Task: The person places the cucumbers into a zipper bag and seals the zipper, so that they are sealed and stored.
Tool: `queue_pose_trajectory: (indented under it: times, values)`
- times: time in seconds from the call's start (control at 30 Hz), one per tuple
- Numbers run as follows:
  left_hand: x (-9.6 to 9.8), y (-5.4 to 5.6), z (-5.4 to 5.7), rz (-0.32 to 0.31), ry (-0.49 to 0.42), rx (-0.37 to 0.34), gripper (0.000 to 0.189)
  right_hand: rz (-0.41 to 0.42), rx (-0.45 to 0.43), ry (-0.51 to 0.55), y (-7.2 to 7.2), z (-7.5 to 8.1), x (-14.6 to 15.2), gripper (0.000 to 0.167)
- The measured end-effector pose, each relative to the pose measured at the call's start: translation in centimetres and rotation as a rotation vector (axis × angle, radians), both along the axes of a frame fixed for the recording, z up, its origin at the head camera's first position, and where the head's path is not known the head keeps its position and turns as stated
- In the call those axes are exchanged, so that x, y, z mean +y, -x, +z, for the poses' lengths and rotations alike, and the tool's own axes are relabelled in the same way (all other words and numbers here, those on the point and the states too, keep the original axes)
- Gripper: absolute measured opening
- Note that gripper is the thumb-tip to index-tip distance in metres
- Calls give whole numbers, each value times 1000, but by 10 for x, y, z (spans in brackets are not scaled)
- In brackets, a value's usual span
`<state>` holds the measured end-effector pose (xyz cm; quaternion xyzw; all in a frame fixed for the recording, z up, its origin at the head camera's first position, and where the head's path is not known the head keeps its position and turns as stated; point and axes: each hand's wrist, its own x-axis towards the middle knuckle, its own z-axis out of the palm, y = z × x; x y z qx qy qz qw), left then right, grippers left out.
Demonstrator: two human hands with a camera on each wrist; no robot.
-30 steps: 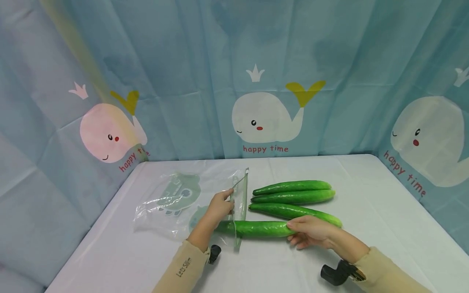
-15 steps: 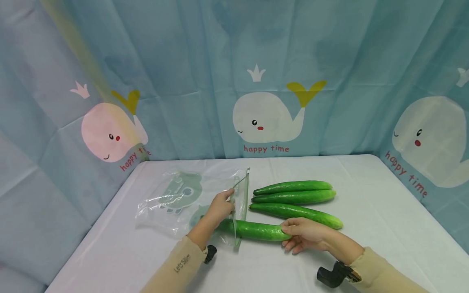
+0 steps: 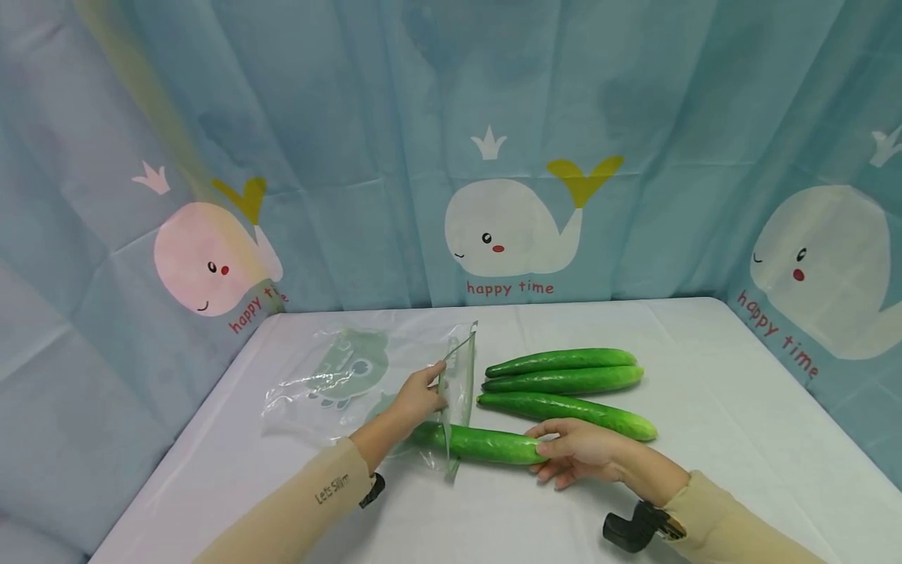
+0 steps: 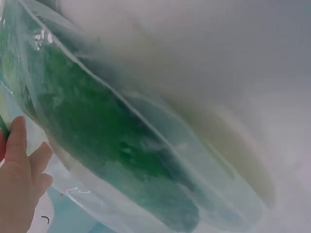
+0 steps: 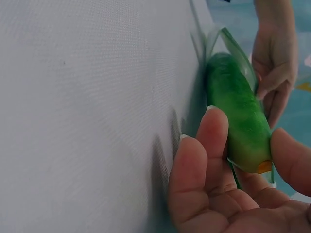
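A clear zip bag (image 3: pixel 282 415) with green printed figures lies flat at the left of the table, its mouth facing right. My left hand (image 3: pixel 419 395) pinches the upper layer at that mouth and lifts it a little. A green cucumber (image 3: pixel 493 445) runs through the opening, its darker left part inside the bag. Through the plastic, the left wrist view shows the cucumber (image 4: pixel 112 121) close up. My right hand (image 3: pixel 581 450) holds its paler outer end between thumb and fingers; the right wrist view shows that end of the cucumber (image 5: pixel 243 131).
Beyond my right hand lie three more cucumbers, a back one (image 3: pixel 560 361), a middle one (image 3: pixel 564 380) touching it, and a front one (image 3: pixel 564 411) at a slant. A white cloth covers the table (image 3: pixel 740 423). Blue curtains (image 3: pixel 395 102) with whales hang behind and beside it.
My right hand has moved left with the cucumber, so more of it lies inside the bag. The left forearm has swung lower and left while that hand keeps hold of the bag.
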<state>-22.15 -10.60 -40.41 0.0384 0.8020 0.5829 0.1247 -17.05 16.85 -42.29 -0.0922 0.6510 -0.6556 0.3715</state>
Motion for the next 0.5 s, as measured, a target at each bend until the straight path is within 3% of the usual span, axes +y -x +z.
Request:
queue_pose_trajectory:
  times: [0.5]
  values:
    - [1, 0, -2, 30, 38, -34, 70, -5, 14, -52, 4, 0, -12, 41]
